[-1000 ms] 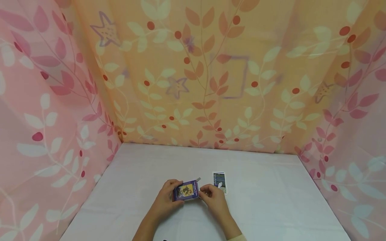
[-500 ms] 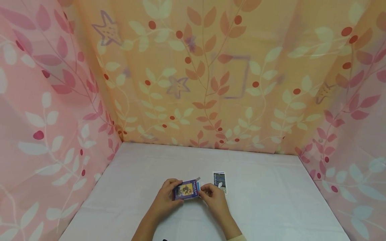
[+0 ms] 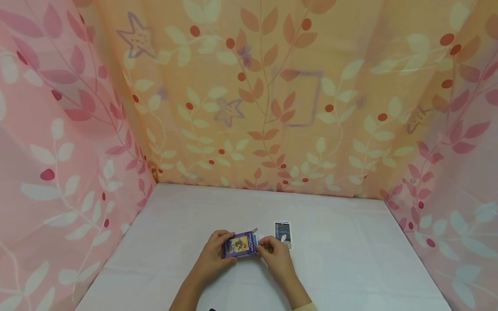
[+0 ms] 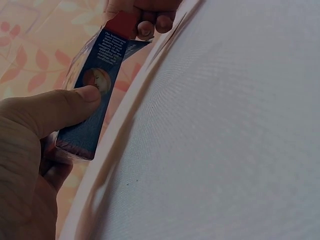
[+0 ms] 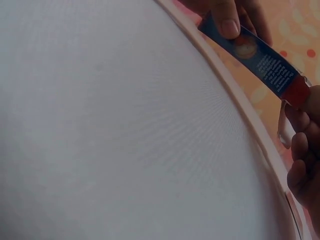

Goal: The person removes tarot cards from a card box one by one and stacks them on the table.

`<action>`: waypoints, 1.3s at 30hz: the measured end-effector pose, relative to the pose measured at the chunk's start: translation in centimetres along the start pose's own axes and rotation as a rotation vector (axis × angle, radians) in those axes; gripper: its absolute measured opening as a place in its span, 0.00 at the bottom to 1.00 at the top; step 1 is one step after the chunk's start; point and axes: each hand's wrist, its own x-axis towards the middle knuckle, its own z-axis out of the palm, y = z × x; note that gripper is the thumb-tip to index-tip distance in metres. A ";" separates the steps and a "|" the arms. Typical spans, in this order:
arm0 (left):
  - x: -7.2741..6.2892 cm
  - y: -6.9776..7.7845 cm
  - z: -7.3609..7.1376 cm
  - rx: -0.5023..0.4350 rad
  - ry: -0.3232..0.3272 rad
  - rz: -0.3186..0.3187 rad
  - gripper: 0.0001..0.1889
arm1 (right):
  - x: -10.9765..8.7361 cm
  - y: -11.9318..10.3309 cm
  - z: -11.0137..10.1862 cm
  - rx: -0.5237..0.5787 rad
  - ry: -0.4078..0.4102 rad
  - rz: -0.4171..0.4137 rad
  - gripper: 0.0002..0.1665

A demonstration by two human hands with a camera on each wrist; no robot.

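Note:
In the head view my left hand (image 3: 215, 255) grips a purple tarot card box (image 3: 238, 245) by its left end, with the picture side facing up. Its thumb presses the narrow printed side of the box (image 4: 92, 95) in the left wrist view. At the right end, where flaps stand out, my right hand (image 3: 277, 257) pinches with thumb and forefinger. A red side flap (image 5: 296, 92) lies against these fingertips in the right wrist view. A blue edge (image 3: 255, 238) shows at that end; whether it is flap or contents I cannot tell.
A small stack of cards (image 3: 282, 231) with dark striped backs lies on the white-covered table (image 3: 350, 250), just beyond my right hand. Floral curtains (image 3: 249, 108) enclose the table at the back and both sides.
A blue edge has come into sight at the box's right end, beside the right fingertips. Both hands otherwise stay nearly in place, and the stack of cards has not moved.

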 end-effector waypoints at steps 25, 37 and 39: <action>0.2 -0.4 -0.1 0.003 0.016 0.042 0.40 | 0.0 -0.5 0.0 -0.001 0.054 0.021 0.05; 0.1 -0.1 -0.2 -0.013 0.008 -0.006 0.41 | -0.2 -0.4 -0.2 0.020 0.105 -0.015 0.03; 0.1 -0.2 -0.2 -0.017 0.006 -0.017 0.41 | -0.2 -0.4 -0.2 0.015 0.114 -0.026 0.03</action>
